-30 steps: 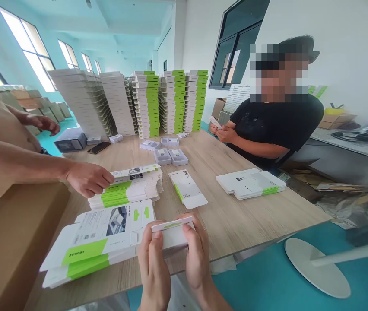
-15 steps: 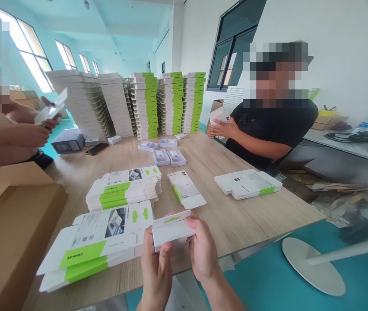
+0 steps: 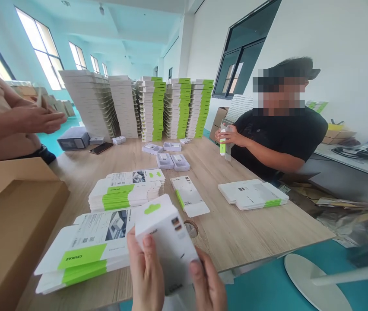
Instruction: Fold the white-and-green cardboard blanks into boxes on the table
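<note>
Between my two hands is a white folding carton [image 3: 167, 246], tilted, with a green hang-hole tab at its top and its printed face toward me. My left hand [image 3: 147, 263] grips its left side, thumb on the face. My right hand [image 3: 206, 276] holds its lower right side, fingers partly hidden behind it. Left of my hands lies a stack of flattened white and green cartons [image 3: 87, 246], with a second flat stack [image 3: 125, 190] behind. A single carton [image 3: 188, 196] lies just beyond, near a roll of tape [image 3: 191, 229].
Flat cartons [image 3: 253, 194] lie at the right. White trays [image 3: 172, 162], a phone [image 3: 101, 148] and tall stacks of boxes [image 3: 151, 110] stand farther back. A cardboard box [image 3: 25, 233] is at the left edge. A co-worker [image 3: 277, 134] holds a carton; another person's hands [image 3: 41, 116] are at the left.
My hands have turned the carton so its large printed face shows, and it sits nearer me. The tape roll has come into view. The co-worker at the right has turned their carton.
</note>
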`<action>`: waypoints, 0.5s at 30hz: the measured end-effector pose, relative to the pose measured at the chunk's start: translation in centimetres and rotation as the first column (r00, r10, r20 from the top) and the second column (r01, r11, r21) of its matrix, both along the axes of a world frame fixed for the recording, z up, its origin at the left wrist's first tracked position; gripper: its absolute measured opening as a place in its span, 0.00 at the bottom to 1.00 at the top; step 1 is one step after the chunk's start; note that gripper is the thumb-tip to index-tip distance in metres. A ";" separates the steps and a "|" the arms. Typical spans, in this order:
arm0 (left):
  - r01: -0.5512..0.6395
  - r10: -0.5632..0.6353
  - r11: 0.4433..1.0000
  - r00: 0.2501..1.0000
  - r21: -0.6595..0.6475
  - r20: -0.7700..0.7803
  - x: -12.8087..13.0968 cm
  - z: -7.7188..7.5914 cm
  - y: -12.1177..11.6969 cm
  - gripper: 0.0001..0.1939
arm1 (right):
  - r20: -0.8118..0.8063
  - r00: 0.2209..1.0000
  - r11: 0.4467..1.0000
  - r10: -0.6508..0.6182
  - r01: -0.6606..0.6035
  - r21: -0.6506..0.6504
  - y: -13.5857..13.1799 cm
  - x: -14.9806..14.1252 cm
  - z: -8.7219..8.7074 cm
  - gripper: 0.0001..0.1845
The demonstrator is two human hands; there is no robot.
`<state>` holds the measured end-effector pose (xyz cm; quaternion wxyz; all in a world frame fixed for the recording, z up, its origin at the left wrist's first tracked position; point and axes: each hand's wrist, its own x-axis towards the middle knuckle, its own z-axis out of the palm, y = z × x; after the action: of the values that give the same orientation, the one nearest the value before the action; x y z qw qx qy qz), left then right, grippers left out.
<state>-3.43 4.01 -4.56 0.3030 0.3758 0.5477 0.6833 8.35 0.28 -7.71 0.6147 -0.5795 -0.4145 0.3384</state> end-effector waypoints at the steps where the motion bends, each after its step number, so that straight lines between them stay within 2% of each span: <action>1: 0.034 -0.034 0.999 0.999 -0.008 0.023 0.8 0.1 -0.2 0.27 | -0.001 1.000 0.999 -0.003 0.003 -0.053 1.0 1.1 0.7 0.30; 3: 0.056 -0.056 0.998 0.998 0.020 0.016 2.4 0.1 -0.8 0.27 | 0.099 0.994 0.992 0.042 -0.029 -0.122 3.9 3.5 2.4 0.34; 5: 0.030 -0.027 0.997 0.998 0.065 -0.051 3.7 -0.3 -1.3 0.24 | 0.284 0.958 0.995 -0.044 0.067 -0.074 7.4 6.0 3.8 0.36; 7: 0.010 0.003 0.996 0.991 0.092 -0.136 4.0 -1.0 -1.8 0.20 | 0.338 0.939 0.994 -0.073 0.095 -0.049 11.0 7.9 4.4 0.38; 9: 0.000 0.023 0.995 0.974 0.104 -0.224 3.2 -1.9 -2.3 0.16 | 0.390 0.914 0.990 -0.116 0.136 -0.024 13.7 9.0 4.0 0.39; 11: -0.028 0.070 0.991 0.939 0.129 -0.337 1.4 -2.6 -2.7 0.14 | 0.436 0.879 0.980 -0.192 0.199 0.030 14.9 9.1 2.8 0.40; 13: -0.062 0.151 0.978 0.865 0.197 -0.479 -1.5 -3.1 -3.1 0.10 | 0.473 0.842 0.966 -0.259 0.238 0.107 14.4 8.3 1.2 0.40; 15: -0.060 0.218 0.963 0.745 0.262 -0.630 -4.8 -3.4 -3.2 0.07 | 0.506 0.817 0.960 -0.277 0.207 0.191 12.6 6.9 -0.4 0.36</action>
<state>-8.25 0.83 -7.92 -0.0038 0.5802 0.5643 0.5873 15.21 12.88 -8.09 0.5507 -0.6576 -0.5107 0.0582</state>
